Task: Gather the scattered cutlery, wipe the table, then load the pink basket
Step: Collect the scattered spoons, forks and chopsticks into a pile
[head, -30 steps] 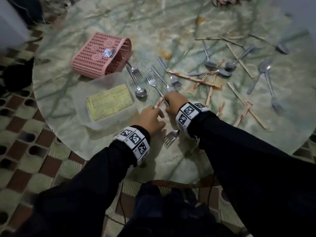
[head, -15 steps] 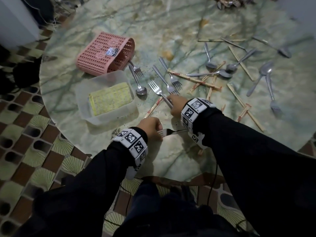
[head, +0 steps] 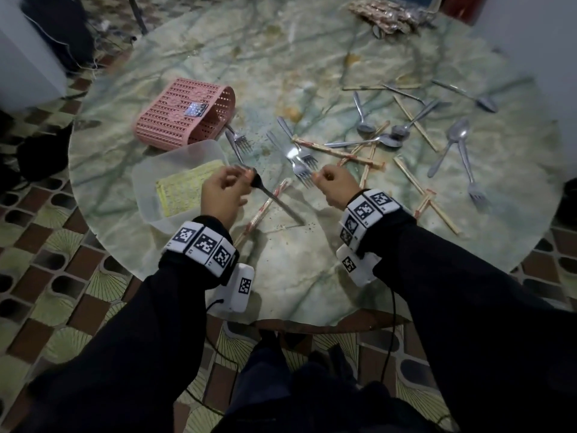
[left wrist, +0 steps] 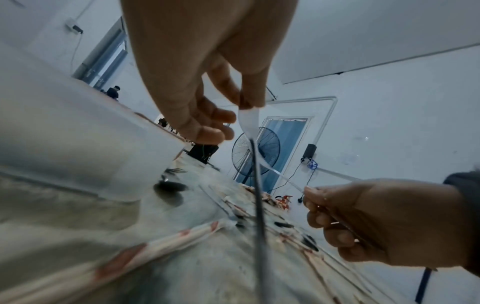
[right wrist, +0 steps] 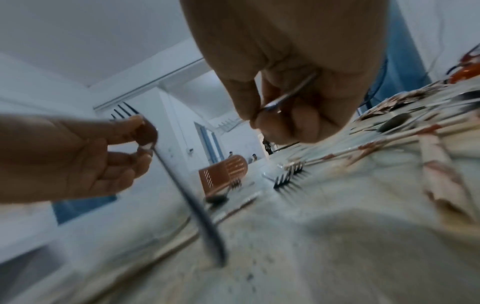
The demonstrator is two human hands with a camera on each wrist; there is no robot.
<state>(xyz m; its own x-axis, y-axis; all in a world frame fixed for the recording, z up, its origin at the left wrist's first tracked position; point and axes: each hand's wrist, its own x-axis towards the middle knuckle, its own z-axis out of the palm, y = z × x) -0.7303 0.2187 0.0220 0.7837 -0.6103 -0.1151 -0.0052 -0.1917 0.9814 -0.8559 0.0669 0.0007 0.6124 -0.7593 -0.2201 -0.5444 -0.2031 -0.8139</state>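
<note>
Head view, lower half of the frame: two black sleeves [head: 131, 354] with white marker bands at the wrists extend over the near edge of the round marbled table [head: 296, 292].

Left hand [head: 220, 195], centre of the frame: thumb and forefinger pinch a fork [head: 271, 198] just below its tines. The remaining fingers are loosely curled. The fork is tilted, tines up at the hand, handle slanting down to the lower right with its end at the table surface. The right wrist view confirms the pinch at the fork neck [right wrist: 149, 147].

Right hand [head: 335, 187], just right of centre: the fingers are curled closed around the handle of a second fork [head: 301, 173]. Its tines project to the left of the fist. In the right wrist view the metal handle [right wrist: 288, 94] passes between the curled fingers.

Between the hands, a paper-wrapped chopstick pair [head: 265, 209] lies on the table.

Left of the left hand: a translucent plastic tub [head: 146, 182] containing a yellow cloth [head: 181, 190].

Beyond the tub, upper left of the table: the pink basket [head: 184, 117] lies on its side, opening toward the right. A fork [head: 240, 139] and a spoon handle lie just beside its opening.

Right half of the table: scattered spoons [head: 456, 139], forks [head: 474, 192] and wrapped chopsticks [head: 337, 151], several overlapping.

Far edge, upper right: a heap of packaged items [head: 387, 14], not identifiable.
</note>
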